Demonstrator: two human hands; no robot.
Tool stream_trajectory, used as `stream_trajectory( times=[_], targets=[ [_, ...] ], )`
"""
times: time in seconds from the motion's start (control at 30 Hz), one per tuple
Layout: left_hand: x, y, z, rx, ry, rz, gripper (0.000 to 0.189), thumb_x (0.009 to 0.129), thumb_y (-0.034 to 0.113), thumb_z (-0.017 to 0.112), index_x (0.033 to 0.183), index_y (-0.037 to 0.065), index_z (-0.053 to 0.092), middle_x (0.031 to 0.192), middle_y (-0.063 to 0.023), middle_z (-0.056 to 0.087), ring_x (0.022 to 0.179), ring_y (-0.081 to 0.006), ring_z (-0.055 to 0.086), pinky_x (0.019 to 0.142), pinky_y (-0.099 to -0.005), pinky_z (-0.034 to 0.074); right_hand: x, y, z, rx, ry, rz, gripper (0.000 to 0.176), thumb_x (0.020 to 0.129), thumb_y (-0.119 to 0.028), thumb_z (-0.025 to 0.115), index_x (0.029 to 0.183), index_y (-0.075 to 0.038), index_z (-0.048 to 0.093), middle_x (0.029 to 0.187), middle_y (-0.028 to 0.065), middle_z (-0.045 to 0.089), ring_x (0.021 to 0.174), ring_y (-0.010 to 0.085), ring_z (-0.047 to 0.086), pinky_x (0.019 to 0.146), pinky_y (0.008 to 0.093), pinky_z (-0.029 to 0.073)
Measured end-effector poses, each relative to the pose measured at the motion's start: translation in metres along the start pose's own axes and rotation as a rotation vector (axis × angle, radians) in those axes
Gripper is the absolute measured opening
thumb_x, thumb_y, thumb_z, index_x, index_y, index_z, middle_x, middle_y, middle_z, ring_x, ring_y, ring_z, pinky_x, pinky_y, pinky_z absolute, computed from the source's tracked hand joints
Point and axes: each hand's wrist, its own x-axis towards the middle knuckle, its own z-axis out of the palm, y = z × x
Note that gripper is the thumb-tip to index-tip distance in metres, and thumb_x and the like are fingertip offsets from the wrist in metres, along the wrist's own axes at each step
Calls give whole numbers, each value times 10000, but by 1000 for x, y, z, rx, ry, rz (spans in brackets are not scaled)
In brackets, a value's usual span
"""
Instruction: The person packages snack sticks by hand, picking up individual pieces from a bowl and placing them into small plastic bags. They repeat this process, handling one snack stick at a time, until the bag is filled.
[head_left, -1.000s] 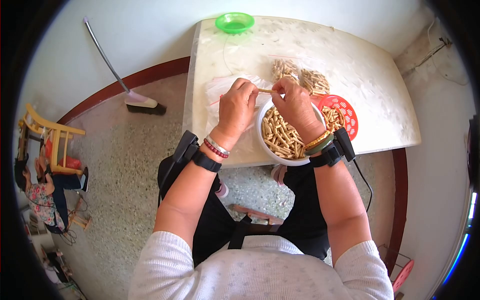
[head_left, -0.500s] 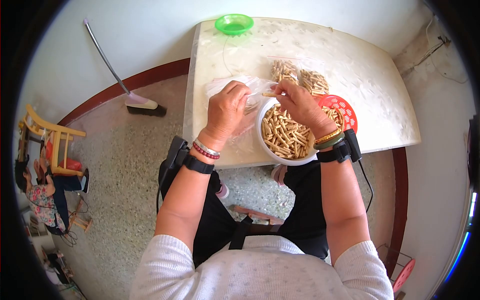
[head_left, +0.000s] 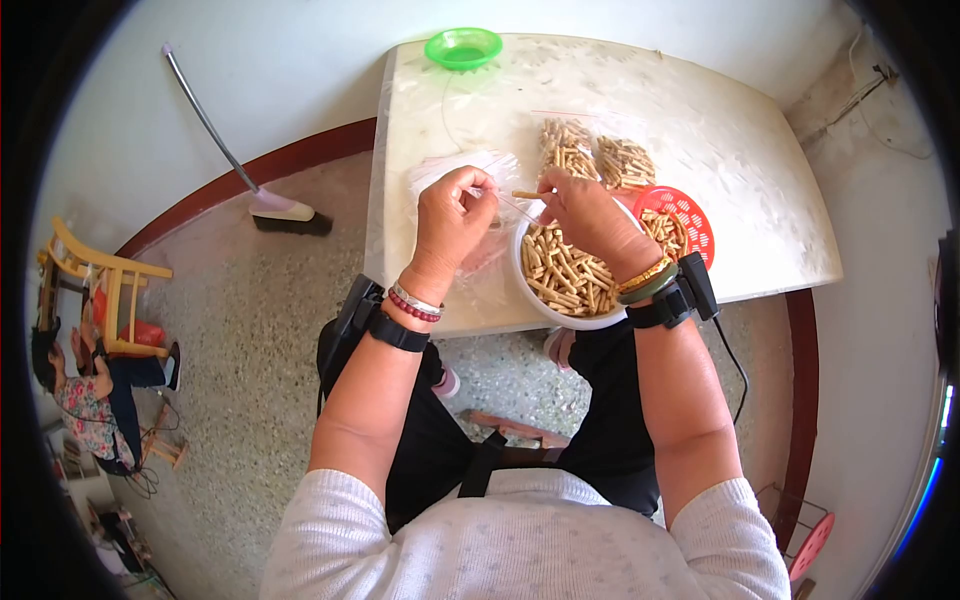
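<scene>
My left hand (head_left: 455,218) pinches the edge of a clear plastic bag (head_left: 517,208) between thumb and fingers. Close to the bag's mouth, my right hand (head_left: 592,222) grips a short tan stick (head_left: 526,195), its end pointing left. Below the right hand, a white bowl (head_left: 519,268) is heaped with similar cut sticks (head_left: 568,275). Flat clear bags (head_left: 432,175) lie on the table under and behind my left hand. Two bags filled with sticks, one left (head_left: 566,150) and one right (head_left: 626,162), rest beyond my right hand.
A red perforated basket (head_left: 692,208) with more sticks stands right of the bowl. On the pale table (head_left: 740,150), a green bowl (head_left: 463,62) sits at the far left corner. A broom (head_left: 285,208) leans against the wall. Another person (head_left: 95,400) sits far left by a wooden chair (head_left: 120,265).
My right hand has shifted slightly left and down with the stick, nearer my left hand. The bag's edge now shows more clearly between the hands.
</scene>
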Motion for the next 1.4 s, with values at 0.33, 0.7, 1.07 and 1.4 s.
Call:
stream_trajectory(
  times=[0.33, 0.7, 1.07, 1.4],
  targets=[
    [4, -15, 11, -214, 145, -19, 33, 802, 39, 672, 809, 19, 647, 789, -7, 625, 625, -73, 495, 598, -230, 444, 8, -10, 21, -195, 92, -167, 138, 903, -146, 551, 994, -44, 575, 715, 185, 656, 725, 357, 667, 633, 451, 523],
    [5, -10, -4, -449, 190, -153, 29, 865, 19, 636, 889, 31, 647, 816, 28, 603, 759, -37, 532, 692, -189, 424, 7, -12, 20, -98, 74, -124, 341, 873, -199, 610, 1177, -45, 604, 941, 242, 666, 901, 379, 652, 796, 468, 517],
    [9, -11, 3, 75, 215, 7, 159, 815, 77, 695, 949, 18, 634, 891, -45, 642, 720, -81, 567, 676, -223, 475, 8, -18, 10, -197, 225, -326, 123, 794, -139, 679, 891, -148, 753, 1337, 202, 525, 1092, 368, 578, 935, 397, 483],
    [11, -10, 9, 253, 242, 50, 261, 777, -30, 645, 1027, 45, 623, 732, -52, 597, 591, -129, 560, 571, -272, 478, 3, -14, 8, -317, 36, -200, 126, 801, -117, 623, 827, -160, 738, 1026, 90, 673, 996, 291, 611, 851, 394, 496]
  ],
)
